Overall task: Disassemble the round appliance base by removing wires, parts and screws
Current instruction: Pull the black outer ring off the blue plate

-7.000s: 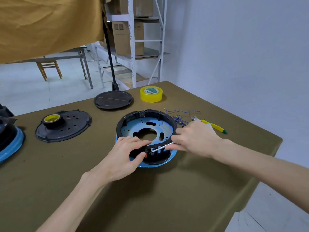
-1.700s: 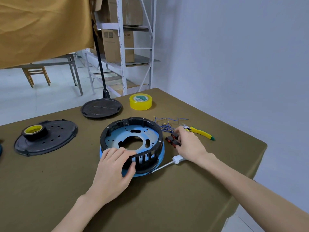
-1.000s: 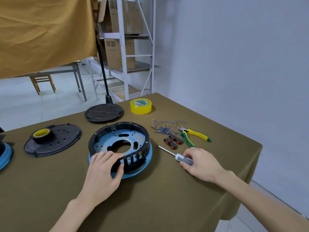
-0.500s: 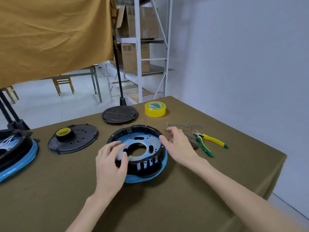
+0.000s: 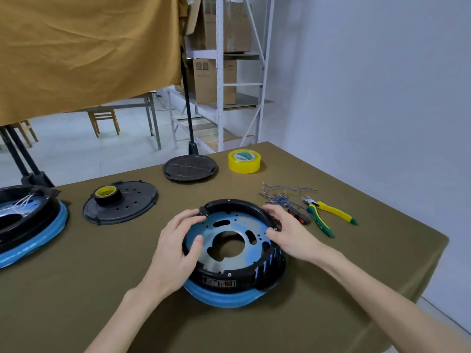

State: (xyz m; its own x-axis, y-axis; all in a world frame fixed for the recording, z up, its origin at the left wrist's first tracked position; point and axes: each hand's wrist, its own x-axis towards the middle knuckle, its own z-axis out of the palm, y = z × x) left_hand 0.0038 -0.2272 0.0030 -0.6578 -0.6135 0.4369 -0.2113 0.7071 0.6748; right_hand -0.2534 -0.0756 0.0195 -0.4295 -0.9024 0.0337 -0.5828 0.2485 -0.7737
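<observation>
The round appliance base point(image 5: 230, 272), a black ring with a blue metal plate inside and a blue skirt below, sits on the olive table in front of me. My left hand point(image 5: 175, 248) grips its left rim, thumb inside on the plate. My right hand point(image 5: 288, 233) grips the right rim, fingers curled over the edge. A bundle of removed blue wires point(image 5: 279, 196) lies to the right of the base, with small black and red parts point(image 5: 299, 216) beside my right hand. The screwdriver is not visible.
Yellow and green pliers point(image 5: 325, 215) lie to the right. A yellow tape roll point(image 5: 244, 161) and a black round cover point(image 5: 190, 167) sit at the back. A black plate with a tape roll point(image 5: 121, 203) is at left, a second blue base point(image 5: 28, 225) at far left.
My right hand set the removed parts by the wires, laid down the screwdriver and came back to the base's right rim. The base has been drawn nearer and both hands now grip it.
</observation>
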